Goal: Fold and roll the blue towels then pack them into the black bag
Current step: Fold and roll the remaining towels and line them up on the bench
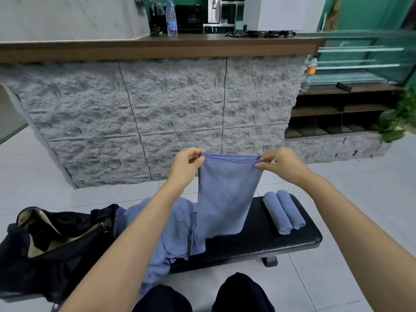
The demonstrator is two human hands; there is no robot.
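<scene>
A blue towel point(226, 194) hangs folded in the air above the black bench point(258, 239). My left hand point(188, 164) pinches its top left corner and my right hand point(281, 164) pinches its top right corner. The towel's lower edge touches the bench. Two rolled blue towels point(284, 211) lie side by side on the bench's right end. A heap of loose blue towels point(171, 224) sits left of the hanging one, partly behind my left forearm. The black bag point(51, 242) lies open at the bench's left end, showing a tan lining.
A grey stone-faced counter point(157, 113) with a wooden top stands close behind the bench. A water bottle point(171, 19) stands on it. Shelves point(337, 109) and a green plant point(400, 118) are at the right. My dark knees point(202, 296) are at the bottom edge, over pale floor tiles.
</scene>
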